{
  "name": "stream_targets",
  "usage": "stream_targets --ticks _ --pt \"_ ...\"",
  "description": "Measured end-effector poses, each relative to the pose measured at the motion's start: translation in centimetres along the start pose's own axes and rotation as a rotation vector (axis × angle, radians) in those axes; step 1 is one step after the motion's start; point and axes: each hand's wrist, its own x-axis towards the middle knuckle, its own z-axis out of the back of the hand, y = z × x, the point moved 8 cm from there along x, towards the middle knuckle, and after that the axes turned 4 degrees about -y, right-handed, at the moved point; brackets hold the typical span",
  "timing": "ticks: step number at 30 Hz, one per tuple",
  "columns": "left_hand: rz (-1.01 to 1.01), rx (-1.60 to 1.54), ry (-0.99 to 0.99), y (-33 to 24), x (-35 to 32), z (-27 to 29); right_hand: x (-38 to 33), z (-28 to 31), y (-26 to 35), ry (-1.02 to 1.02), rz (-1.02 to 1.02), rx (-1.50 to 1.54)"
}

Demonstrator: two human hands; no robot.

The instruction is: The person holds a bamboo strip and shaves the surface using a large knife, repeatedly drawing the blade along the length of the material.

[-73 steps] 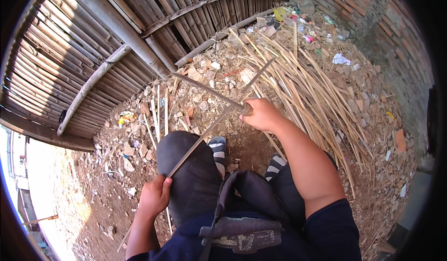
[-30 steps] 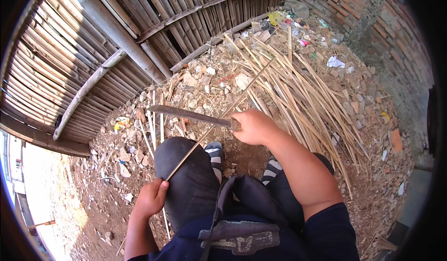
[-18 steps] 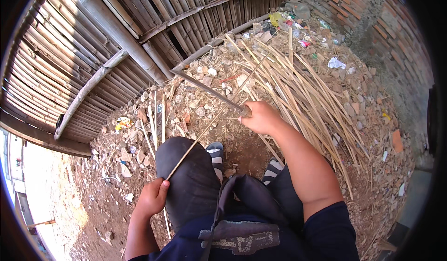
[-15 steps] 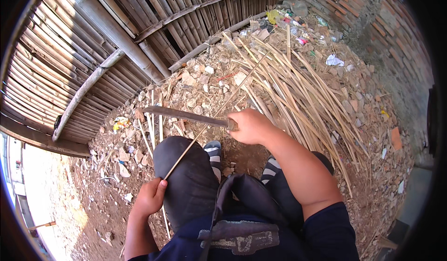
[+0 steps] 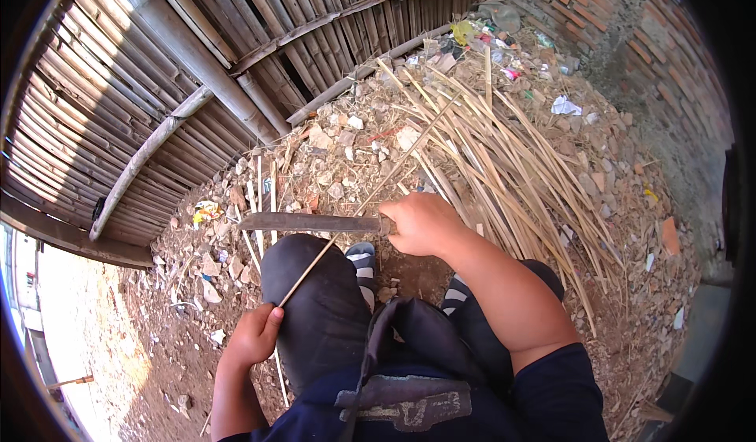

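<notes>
A machete (image 5: 311,222) with a long dark blade lies crosswise in front of me, its tip pointing left. Its handle is gripped by my right hand (image 5: 421,223), closed around it above the gap between my knees. My left hand (image 5: 254,333), closed beside my left knee, pinches the near end of a thin bamboo strip (image 5: 309,271). From there the strip slants up and right over the knee, crosses the blade, and reaches toward the pile of strips. Blade and strip overlap in view; whether they touch I cannot tell.
Many split bamboo strips (image 5: 504,170) lie piled ahead to the right. A few pale strips (image 5: 260,198) lie beyond my left knee. Stones and litter cover the dirt ground (image 5: 177,347). A bamboo wall (image 5: 157,72) stands at the left, a brick wall (image 5: 614,32) at the right.
The machete has moved slightly nearer to me, its blade turning from a slant to nearly level. My left hand and the strip stay almost in place.
</notes>
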Motion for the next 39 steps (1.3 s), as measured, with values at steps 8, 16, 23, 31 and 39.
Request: stream_targets --ticks 8,16,23,31,39 --pt "0.036 -0.147 0.103 0.9 0.5 -0.2 0.6 1.5 -7.6 -0.192 -0.326 0.231" --pt "0.037 -0.125 0.127 0.8 0.5 -0.1 0.5 -0.4 -4.0 0.098 -0.139 0.150" --pt "0.086 -0.121 0.141 0.3 0.6 -0.1 0.7 -0.8 -3.6 0.006 -0.170 0.107" --pt "0.031 -0.113 0.074 0.2 0.5 -0.1 1.8 -1.0 -5.8 -0.044 -0.191 0.189" --pt "0.186 -0.369 0.295 2.9 -0.7 -1.2 0.2 -1.1 -0.8 0.117 0.037 -0.081"
